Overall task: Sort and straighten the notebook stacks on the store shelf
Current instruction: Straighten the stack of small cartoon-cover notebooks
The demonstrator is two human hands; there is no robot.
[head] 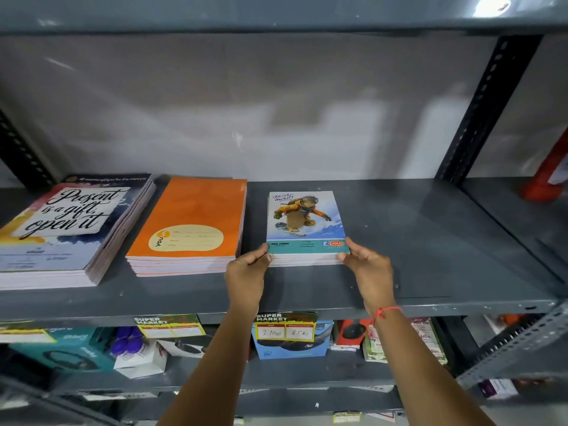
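A small stack of snowboarder-cover notebooks [305, 221] lies flat on the grey shelf [430, 241], right of centre. My left hand [247, 272] grips its near left corner and my right hand [367, 269] grips its near right corner, thumbs on the top cover. Left of it sits a stack of orange notebooks [193, 216], squared up. Further left is a taller stack of "Present is a gift, open it" notebooks [67, 229], its lower books fanned slightly to the right.
The shelf's right half is bare metal up to a black slotted upright [485, 109]. A red object [550, 176] stands in the adjacent bay. Below, price tags [285, 329] hang on the shelf edge above boxed goods.
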